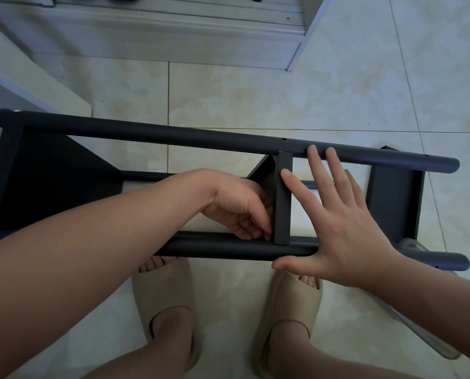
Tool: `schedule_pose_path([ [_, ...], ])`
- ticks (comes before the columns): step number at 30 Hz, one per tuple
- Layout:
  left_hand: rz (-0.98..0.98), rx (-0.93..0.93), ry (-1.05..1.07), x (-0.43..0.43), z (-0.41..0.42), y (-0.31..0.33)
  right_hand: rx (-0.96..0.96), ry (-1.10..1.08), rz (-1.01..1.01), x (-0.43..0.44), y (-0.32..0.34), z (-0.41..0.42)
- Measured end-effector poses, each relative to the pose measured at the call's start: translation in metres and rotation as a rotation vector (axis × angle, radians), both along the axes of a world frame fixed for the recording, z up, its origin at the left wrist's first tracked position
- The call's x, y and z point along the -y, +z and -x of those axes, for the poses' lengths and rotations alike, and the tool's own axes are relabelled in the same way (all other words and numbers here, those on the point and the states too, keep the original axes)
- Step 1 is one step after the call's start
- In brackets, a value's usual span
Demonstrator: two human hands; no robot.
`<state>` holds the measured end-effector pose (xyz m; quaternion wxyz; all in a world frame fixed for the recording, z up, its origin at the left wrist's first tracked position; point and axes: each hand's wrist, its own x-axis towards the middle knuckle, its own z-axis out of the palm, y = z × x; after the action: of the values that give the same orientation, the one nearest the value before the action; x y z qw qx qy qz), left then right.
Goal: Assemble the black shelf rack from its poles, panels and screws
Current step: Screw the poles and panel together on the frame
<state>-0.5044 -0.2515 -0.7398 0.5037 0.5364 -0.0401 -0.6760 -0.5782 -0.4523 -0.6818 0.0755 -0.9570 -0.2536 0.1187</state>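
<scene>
On the tiled floor [255,99], just ahead of a person's feet in beige slippers [162,291], the black shelf rack [50,173] lies on its side. Its middle panel [283,198] stands on edge between the far pole [201,138] and the near pole [228,248].

The left hand [236,209] reaches in against the middle panel's left face. Its fingers are curled down at the corner where the panel meets the near pole, and it cannot be seen whether they pinch a screw. The right hand [343,228] lies open and spread just right of the middle panel. Two fingertips rest on the far pole, the forefinger touches the panel's edge, and the thumb sits by the near pole.

The panel joint looks to be the step in hand. If the bracing right hand eases, the panel could tilt and its hole miss the pole's. Any small screw could slip from the curled fingers and roll under the rack. The round poles may roll on smooth tile. Farther right of the middle panel, a pale translucent object [419,332] lies underfoot, a trip risk.
</scene>
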Motion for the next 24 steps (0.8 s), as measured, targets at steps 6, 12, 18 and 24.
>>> schedule_pose_path([
  [6, 0.015, -0.019, 0.023, 0.0, 0.0013, 0.0, -0.003, 0.002, 0.015, -0.0003, 0.0004, 0.0003],
  [12, 0.028, -0.036, 0.034, -0.0002, 0.0023, 0.0, 0.001, 0.005, 0.016, -0.0006, 0.0006, 0.0003],
  [18, 0.014, -0.031, 0.01, -0.0017, 0.0001, 0.0, -0.009, 0.0, 0.02, -0.001, 0.0019, 0.0001],
  [24, 0.003, -0.052, -0.045, -0.0041, -0.0017, 0.001, -0.014, -0.002, 0.02, -0.001, 0.0018, -0.0001],
])
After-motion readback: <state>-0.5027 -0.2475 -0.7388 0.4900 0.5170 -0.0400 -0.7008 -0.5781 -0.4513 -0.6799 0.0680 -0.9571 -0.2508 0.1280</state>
